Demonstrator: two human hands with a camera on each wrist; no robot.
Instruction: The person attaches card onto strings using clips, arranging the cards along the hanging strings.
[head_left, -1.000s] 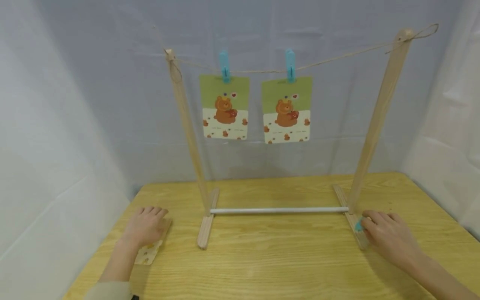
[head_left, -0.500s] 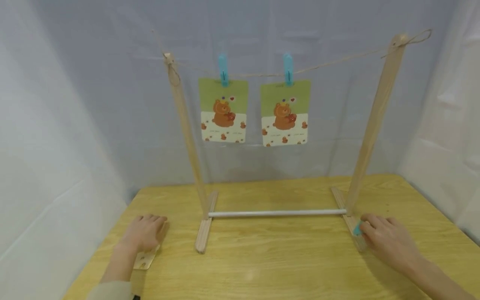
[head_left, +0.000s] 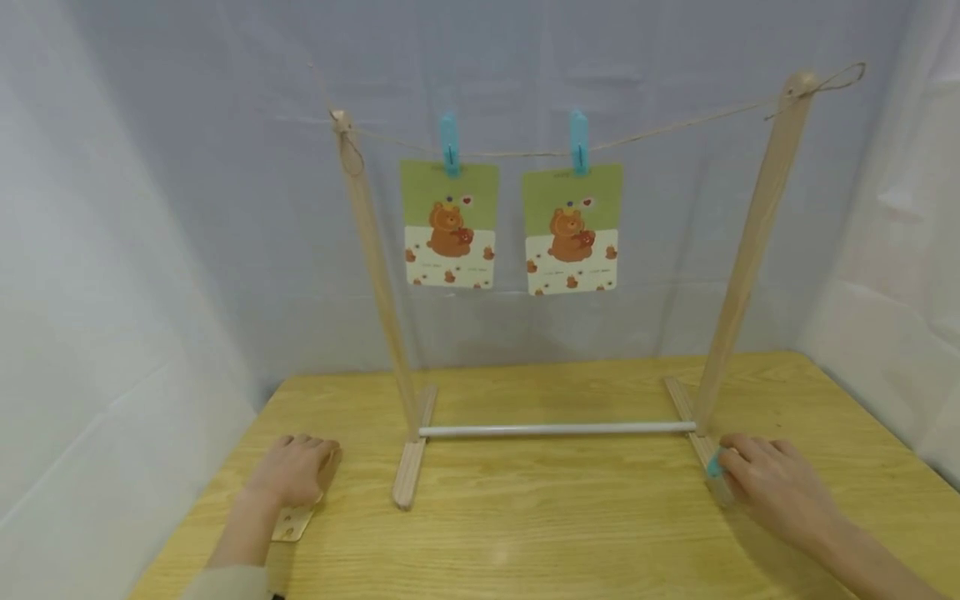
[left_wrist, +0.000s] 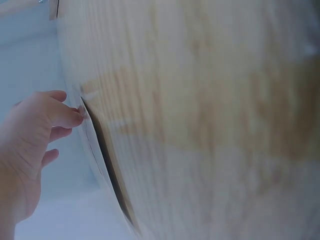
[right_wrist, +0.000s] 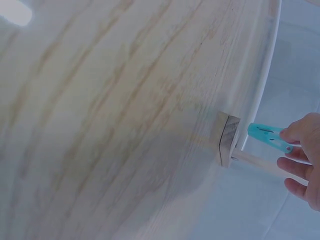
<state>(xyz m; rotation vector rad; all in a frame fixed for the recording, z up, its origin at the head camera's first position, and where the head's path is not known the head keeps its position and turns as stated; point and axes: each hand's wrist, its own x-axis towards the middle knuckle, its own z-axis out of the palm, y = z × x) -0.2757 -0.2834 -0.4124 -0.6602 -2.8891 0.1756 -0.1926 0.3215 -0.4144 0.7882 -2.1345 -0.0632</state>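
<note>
My left hand [head_left: 292,473] is low over the table's left side, its thumb and fingers on the edge of a patterned card [head_left: 291,523]. In the left wrist view, the card [left_wrist: 102,157] is seen nearly edge-on, with a dark gap between it and the wood. My right hand [head_left: 776,483] pinches a light blue clothespin [right_wrist: 270,136] beside the rack's right foot [head_left: 701,442]. Two bear cards, a left one [head_left: 450,225] and a right one [head_left: 572,229], hang from the twine [head_left: 513,154]. Each is held by a blue clothespin, one left [head_left: 450,143] and one right [head_left: 579,142].
The wooden rack has a left post [head_left: 377,275] and a right post [head_left: 756,250], joined low down by a white rod [head_left: 558,430]. It stands on a wood-grain table [head_left: 525,517]. Pale cloth [head_left: 540,333] hangs behind the table and along both sides.
The scene sits slightly lower in the head view, as the camera has tilted a little. Less of the card shows under my left hand. My right hand keeps its pinch on the clothespin.
</note>
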